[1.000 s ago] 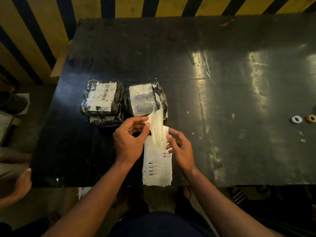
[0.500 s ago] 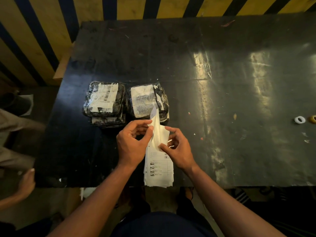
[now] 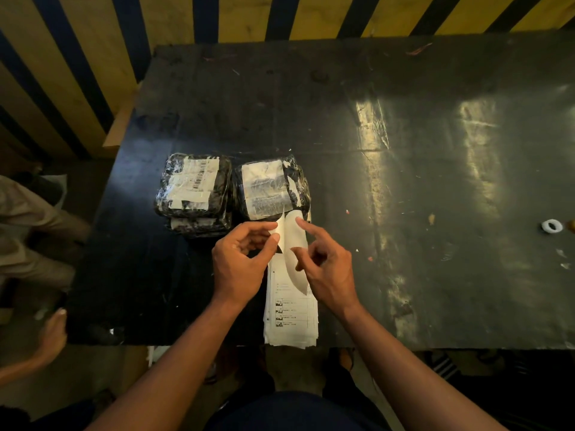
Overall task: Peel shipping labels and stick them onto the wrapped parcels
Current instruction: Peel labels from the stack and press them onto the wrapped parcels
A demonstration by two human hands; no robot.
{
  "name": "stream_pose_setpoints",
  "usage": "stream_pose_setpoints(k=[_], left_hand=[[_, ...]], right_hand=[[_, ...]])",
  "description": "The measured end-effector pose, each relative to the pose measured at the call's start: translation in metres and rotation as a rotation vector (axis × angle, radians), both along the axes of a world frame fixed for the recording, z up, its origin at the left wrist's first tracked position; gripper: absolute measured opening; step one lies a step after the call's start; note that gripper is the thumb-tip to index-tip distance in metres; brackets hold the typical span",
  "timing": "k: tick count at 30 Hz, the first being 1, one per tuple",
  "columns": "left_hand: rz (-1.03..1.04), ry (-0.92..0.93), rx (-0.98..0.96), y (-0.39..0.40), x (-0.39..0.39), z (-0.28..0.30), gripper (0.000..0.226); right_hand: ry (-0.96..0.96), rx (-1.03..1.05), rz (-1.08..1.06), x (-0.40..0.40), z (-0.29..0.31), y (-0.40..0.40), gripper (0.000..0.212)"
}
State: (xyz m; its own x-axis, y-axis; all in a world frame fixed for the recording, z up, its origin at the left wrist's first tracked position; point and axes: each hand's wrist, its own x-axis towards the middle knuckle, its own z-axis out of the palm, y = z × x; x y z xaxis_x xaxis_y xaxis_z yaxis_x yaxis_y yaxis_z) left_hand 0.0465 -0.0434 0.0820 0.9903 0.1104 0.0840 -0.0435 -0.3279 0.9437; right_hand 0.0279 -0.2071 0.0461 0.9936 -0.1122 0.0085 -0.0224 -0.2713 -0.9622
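- Two wrapped parcels sat side by side on the black table (image 3: pixel 404 150), both already wearing white labels: the left parcel (image 3: pixel 194 185) with a barcode showing, the right parcel (image 3: pixel 270 188) with its label wrinkled under the film. A third looked to be stacked beneath the left one, though I couldn't be sure.
- So part of the job looked done — what remained, to my eye, was the stack of label sheets (image 3: pixel 291 318) lying at the near edge of the table, with a fair few sheets in it.
- The peeling itself was only half through. A pale strip (image 3: pixel 292 244) stood curled up between the hands, its lower end running down onto the stack, its upper tip close below the right parcel.
- The left hand (image 3: pixel 239 262) pinched the strip's upper left edge between thumb and fingertips.
- The right hand (image 3: pixel 326 269) had its forefinger stretched to the strip's top and the other fingers curled; whether it truly gripped the paper I couldn't tell.
- The strip's long axis ran away from the person, tip pointing at the parcels; the stack lay the same way.
- Off to the right — a small white ring (image 3: pixel 551 226), well apart from the work.
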Motion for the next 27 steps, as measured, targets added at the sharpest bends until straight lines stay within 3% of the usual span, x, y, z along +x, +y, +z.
stream_pose_setpoints(k=[6,11,19,27], left_hand=[[-0.016,0.029,-0.021,0.005,0.001,-0.005,0.021],[-0.001,0.026,0.004,0.009,-0.002,-0.009,0.021],[0.052,-0.106,0.190,0.013,-0.007,-0.015,0.022],[0.054,-0.148,0.279,0.023,-0.007,-0.027,0.022]], right_hand=[[0.024,0.157,-0.089,0.007,0.005,0.000,0.024],[-0.017,0.146,-0.097,0.007,0.007,-0.002,0.036],[-0.112,-0.024,-0.185,0.014,0.001,0.000,0.035],[-0.095,-0.058,-0.241,0.014,-0.005,-0.007,0.036]])
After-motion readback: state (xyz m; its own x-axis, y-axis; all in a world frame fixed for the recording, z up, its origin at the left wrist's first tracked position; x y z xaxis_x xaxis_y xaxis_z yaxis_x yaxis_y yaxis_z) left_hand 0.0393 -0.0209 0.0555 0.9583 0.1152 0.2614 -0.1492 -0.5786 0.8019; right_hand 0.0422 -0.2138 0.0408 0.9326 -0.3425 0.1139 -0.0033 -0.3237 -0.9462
